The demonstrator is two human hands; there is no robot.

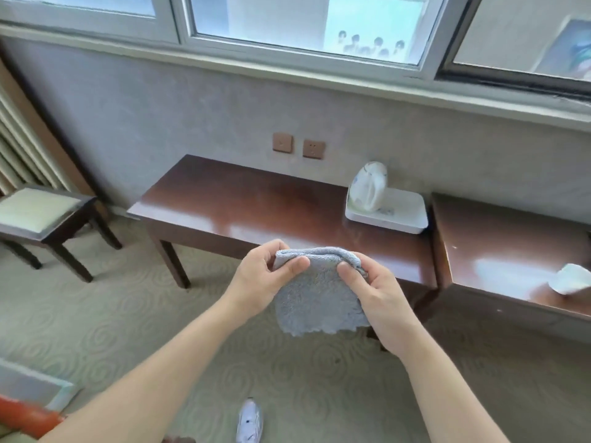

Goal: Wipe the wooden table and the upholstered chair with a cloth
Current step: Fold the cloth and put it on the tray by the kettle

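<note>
Under a window, one dark wooden table [256, 203] is standing lengthwise along the wall, straight ahead of both hands and about equally near each. The left hand [259, 276] and right hand [374, 298] are each pinching a top corner of the one grey cloth [316, 302], hanging at the table's front edge, while the one upholstered chair [38, 212] is sitting well off to the left, nearer the left hand

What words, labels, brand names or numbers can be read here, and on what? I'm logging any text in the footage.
None can be read.
Kettle: blue markings, a pattern, no letters.
Tray: small blue mark, too blurred.
Wall plates: no lettering visible.
Cloth: no label showing.
</note>
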